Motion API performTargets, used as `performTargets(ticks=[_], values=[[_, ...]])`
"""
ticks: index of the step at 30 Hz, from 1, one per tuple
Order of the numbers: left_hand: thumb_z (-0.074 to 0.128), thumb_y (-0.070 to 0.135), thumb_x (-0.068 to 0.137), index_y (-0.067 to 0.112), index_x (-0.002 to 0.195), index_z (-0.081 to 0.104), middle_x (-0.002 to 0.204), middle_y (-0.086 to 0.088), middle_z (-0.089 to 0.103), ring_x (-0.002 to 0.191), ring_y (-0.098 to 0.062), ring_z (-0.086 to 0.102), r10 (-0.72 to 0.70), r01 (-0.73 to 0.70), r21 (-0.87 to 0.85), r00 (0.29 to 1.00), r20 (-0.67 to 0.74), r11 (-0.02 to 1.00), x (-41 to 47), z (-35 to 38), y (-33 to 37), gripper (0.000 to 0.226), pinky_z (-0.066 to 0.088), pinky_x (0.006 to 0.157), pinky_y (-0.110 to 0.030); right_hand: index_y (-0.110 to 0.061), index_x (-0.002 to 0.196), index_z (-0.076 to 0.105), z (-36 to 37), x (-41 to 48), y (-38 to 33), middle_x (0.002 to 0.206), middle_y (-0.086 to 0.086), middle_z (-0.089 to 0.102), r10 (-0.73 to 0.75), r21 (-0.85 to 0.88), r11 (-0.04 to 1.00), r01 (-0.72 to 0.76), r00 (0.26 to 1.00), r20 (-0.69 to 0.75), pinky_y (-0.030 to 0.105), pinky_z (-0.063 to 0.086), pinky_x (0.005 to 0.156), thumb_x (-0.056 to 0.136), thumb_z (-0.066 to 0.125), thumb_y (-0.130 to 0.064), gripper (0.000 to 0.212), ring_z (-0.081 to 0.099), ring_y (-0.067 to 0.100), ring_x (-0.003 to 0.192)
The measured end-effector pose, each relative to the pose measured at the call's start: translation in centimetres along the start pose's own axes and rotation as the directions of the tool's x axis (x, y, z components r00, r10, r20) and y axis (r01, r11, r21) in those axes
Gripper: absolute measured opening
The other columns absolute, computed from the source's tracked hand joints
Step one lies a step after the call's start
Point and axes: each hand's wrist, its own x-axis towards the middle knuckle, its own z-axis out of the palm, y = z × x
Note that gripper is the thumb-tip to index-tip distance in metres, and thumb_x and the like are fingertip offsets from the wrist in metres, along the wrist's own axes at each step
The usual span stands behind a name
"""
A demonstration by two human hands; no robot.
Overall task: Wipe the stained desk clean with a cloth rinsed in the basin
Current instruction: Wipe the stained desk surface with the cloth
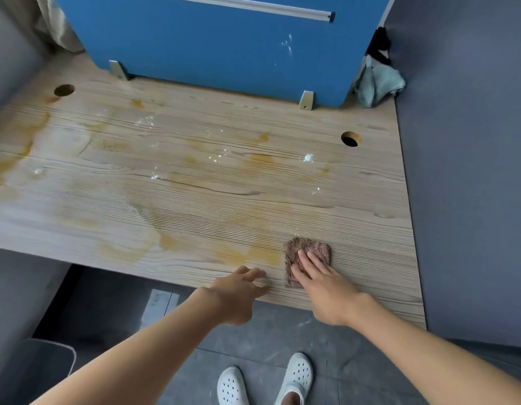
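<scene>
while the right hand [326,290] lies flat on the brown cloth [310,248], its fingers [315,262] are straight and press down, with nothing curled round the cloth.

head view:
- cloth is folded to a small square and sits on the desk [195,200], close to the near edge, toward the right end
- left hand [239,293] is just left of the cloth and not touching it. fingers loose and slightly spread, tips on the desk top, holding nothing
- yellow stains [259,255] start at the cloth's left side and spread left and beyond it over much of the wood, heaviest far left
- white specks [308,157] are scattered beyond the cloth, mid desk
- one round cable hole [350,139] is well beyond the cloth, a bit right. second hole [64,90] is far left and beyond
- blue partition [209,39] stands well beyond the cloth, on metal brackets, with a few white splashes on it
- teal rag [379,86] is bunched far beyond the cloth, at the partition's right end
- on the near side of the cloth, down on the grey floor [253,340], are two white clogs [297,372]
</scene>
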Motion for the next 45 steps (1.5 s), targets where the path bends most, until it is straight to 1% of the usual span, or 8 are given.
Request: performTargets(ticks=[12,23,25,27,30,34,37,45], values=[[0.043,0.007,0.091,0.039,0.155,0.024,0.163,0.012,0.007,0.146,-0.019,0.012,0.074,-0.074,0.076,0.997,-0.003,0.994,0.1,-1.0,-1.0,0.075,0.047,0.094,-0.04,-0.018,0.159,-0.01,-0.4,0.5,1.6,0.16,0.008,-0.032,0.008,-0.021,1.0,-0.007,1.0,0.018,0.039,-0.002,0.125,0.086,0.038,0.002,0.09,-0.027,0.023,0.149],[0.041,0.01,0.094,0.038,0.156,0.023,0.161,0.011,0.009,0.145,-0.019,0.013,0.054,-0.057,0.046,0.996,0.068,0.997,0.5,-1.5,-0.6,0.071,0.047,0.101,-0.041,-0.018,0.16,-0.008,-2.6,1.3,2.8,0.16,0.009,-0.032,-0.094,-0.042,0.994,0.096,0.995,0.045,0.036,-0.008,0.124,0.086,0.036,0.005,0.088,-0.027,0.024,0.149],[0.042,0.012,0.097,0.032,0.152,0.037,0.154,0.004,0.026,0.14,-0.02,0.026,0.038,-0.038,-0.003,0.999,0.012,0.999,0.9,-2.8,0.2,0.058,0.047,0.102,-0.043,-0.018,0.16,-0.005,-3.2,2.2,2.6,0.162,0.009,-0.029,-0.107,-0.016,0.994,0.107,0.994,0.037,0.039,-0.004,0.125,0.089,0.037,0.003,0.085,-0.025,0.024,0.15],[0.043,0.013,0.098,0.024,0.146,0.046,0.146,0.0,0.036,0.135,-0.021,0.034,0.042,-0.044,-0.005,0.986,-0.16,0.999,1.7,-4.5,1.3,0.049,0.046,0.102,-0.042,-0.021,0.161,0.008,-3.7,2.6,2.9,0.165,0.004,-0.02,-0.116,0.108,0.988,0.115,0.993,0.005,0.04,0.004,0.126,0.091,0.038,0.003,0.079,-0.017,0.02,0.152],[0.043,0.012,0.096,0.02,0.154,0.028,0.163,-0.003,0.012,0.149,-0.024,0.013,0.15,-0.124,0.1,0.937,-0.316,0.987,4.5,-6.1,3.4,0.06,0.03,0.117,-0.042,-0.029,0.158,0.022,-4.5,1.9,5.3,0.168,-0.005,0.0,0.039,0.296,0.955,0.007,0.988,-0.149,0.04,0.014,0.125,0.093,0.042,0.004,0.076,0.002,0.018,0.154],[0.038,0.02,0.101,0.019,0.16,0.001,0.163,-0.005,-0.024,0.15,-0.026,-0.022,0.196,-0.144,0.317,0.971,-0.138,0.937,7.7,-6.4,4.4,0.07,-0.002,0.125,-0.042,-0.028,0.16,0.001,-3.9,1.4,9.3,0.165,0.004,-0.022,0.221,0.222,0.951,-0.214,0.975,-0.007,0.05,-0.001,0.123,0.092,0.042,0.002,0.086,-0.018,0.03,0.152],[0.034,0.022,0.1,0.011,0.158,-0.009,0.161,-0.013,-0.026,0.148,-0.036,-0.025,0.132,-0.089,0.412,0.988,-0.077,0.907,8.8,-6.1,5.0,0.073,-0.005,0.124,-0.048,-0.029,0.16,-0.004,-3.1,1.7,10.2,0.163,0.004,-0.029,0.205,0.2,0.957,-0.21,0.978,0.045,0.051,-0.001,0.122,0.093,0.038,0.0,0.084,-0.023,0.031,0.15],[0.035,0.029,0.101,0.012,0.159,-0.006,0.161,-0.018,-0.025,0.146,-0.04,-0.027,0.115,-0.091,0.405,0.993,-0.036,0.91,8.0,-5.9,4.5,0.072,-0.003,0.123,-0.052,-0.029,0.16,-0.004,-3.2,1.7,11.6,0.163,0.004,-0.029,0.137,0.187,0.971,-0.147,0.988,0.064,0.051,-0.001,0.124,0.093,0.037,0.002,0.085,-0.023,0.032,0.15]])
